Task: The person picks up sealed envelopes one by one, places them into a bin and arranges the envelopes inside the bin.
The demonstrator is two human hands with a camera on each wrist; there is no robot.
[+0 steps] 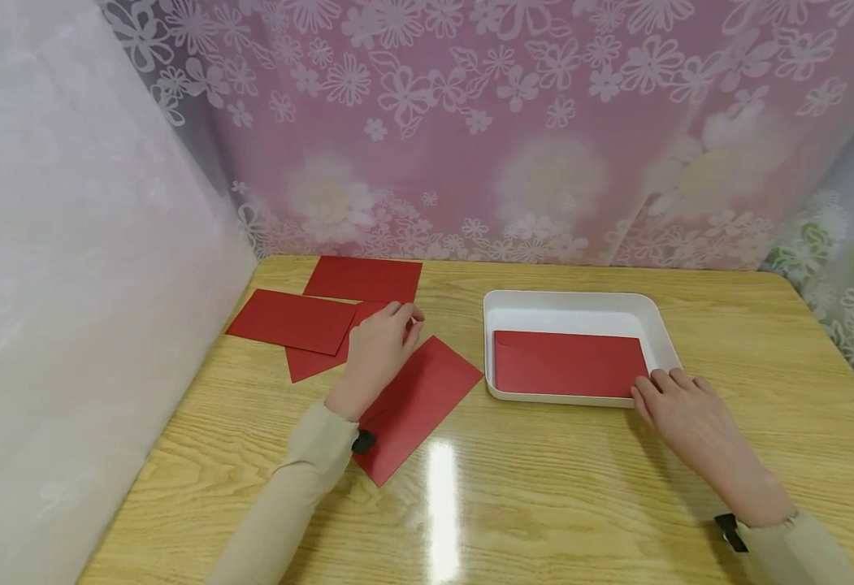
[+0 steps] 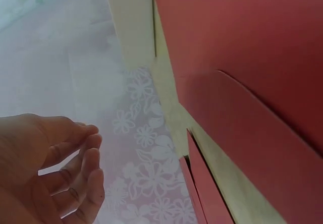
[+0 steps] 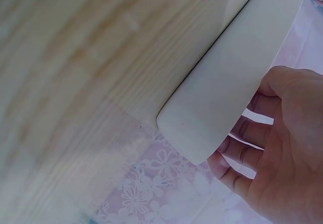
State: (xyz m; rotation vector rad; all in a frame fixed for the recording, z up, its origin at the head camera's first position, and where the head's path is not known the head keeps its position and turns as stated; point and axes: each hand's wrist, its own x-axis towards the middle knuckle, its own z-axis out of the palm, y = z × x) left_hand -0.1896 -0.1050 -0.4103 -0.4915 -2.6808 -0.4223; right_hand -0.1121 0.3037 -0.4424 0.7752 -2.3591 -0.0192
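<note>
My left hand (image 1: 385, 345) hovers with loosely bent fingers over the red envelopes on the left, nothing between its fingertips. Beneath it lies a slanted red envelope (image 1: 427, 402); its flap shows in the left wrist view. At the right front corner of a white tray (image 1: 576, 301), my right hand (image 1: 697, 414) reaches over the rim. Its fingers bend inward at the right end of a red envelope (image 1: 565, 363) lying in the tray's front part. The tray wall (image 3: 212, 77) hides those fingertips in the right wrist view, so I cannot tell whether they pinch the envelope.
Behind the left hand, more red envelopes lie spread: one at the back (image 1: 364, 279), one at the left (image 1: 291, 319), and one partly underneath (image 1: 313, 363). All stand on a wood-grain table (image 1: 544, 487). Flowered pink sheeting (image 1: 470, 162) hangs behind, with a white sheet (image 1: 68, 284) at the left.
</note>
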